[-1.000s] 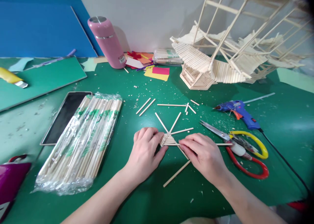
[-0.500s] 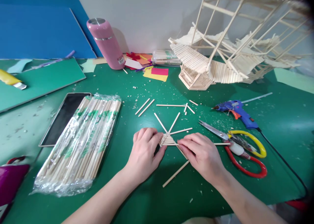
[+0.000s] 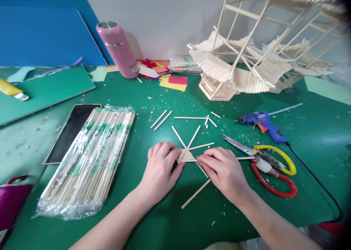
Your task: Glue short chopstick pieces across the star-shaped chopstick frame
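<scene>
A small wooden stick frame [image 3: 187,155] lies on the green table, with thin sticks fanning out from its centre and a filled section of parallel sticks. My left hand [image 3: 161,167] grips the left edge of that section between thumb and fingers. At its right corner, my right hand [image 3: 223,171] pinches a thin stick [image 3: 245,158] whose far end sticks out beyond the hand toward the scissors. One spoke runs down under the right fingertips. Below the right hand lies a loose stick [image 3: 196,194].
Scissors [image 3: 263,162] and a blue glue gun [image 3: 264,125] lie at the right. Bagged sticks [image 3: 90,158] partly cover a phone [image 3: 68,133] at left. Behind stand a pink bottle [image 3: 119,50] and a large stick model [image 3: 236,67]. Short sticks [image 3: 190,117] lie ahead.
My right hand has shifted very slightly, and the stick in it has moved a little left, clear of the frame's lower edge. My left hand keeps its hold.
</scene>
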{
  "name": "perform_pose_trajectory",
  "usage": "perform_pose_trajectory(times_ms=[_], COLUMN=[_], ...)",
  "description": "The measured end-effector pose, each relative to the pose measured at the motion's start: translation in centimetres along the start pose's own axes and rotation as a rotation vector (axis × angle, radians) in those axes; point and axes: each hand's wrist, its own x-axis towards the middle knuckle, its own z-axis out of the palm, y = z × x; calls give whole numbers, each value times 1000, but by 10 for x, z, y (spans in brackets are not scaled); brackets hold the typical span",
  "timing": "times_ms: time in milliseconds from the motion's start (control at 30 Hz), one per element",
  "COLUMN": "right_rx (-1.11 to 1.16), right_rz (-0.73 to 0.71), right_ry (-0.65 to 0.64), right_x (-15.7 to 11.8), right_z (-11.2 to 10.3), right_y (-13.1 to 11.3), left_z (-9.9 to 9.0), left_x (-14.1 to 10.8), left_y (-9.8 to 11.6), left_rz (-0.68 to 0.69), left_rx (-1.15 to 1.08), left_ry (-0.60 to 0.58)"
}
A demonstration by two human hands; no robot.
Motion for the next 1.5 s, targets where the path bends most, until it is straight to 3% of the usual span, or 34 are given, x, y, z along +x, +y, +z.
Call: perform_pose_trajectory(times_ms=[567,667,833,1000,1333,1500], right_rx=[30,12,-156,-246,-352,-295], right_rz=[-5,41,250,287,219,298], right_ry=[-54,44,267,191,207,323], right_x=[9,0,-44,-83,-87,-73], right_z=[0,-18,-52,-60,-74,-70], right_y=[-7,5,51,82,111,87], left_z=[-7,-9,-9,-9,-5,-3], left_x=[-2,-1,0,0,0,-1], left_y=[-7,-6,-6,-6,-4,-2], left_rz=[6,7,5,10,16,11], left_rx=[33,20,0,-8,4,-3], left_ry=[-28,-36,-37,-26,-6,3])
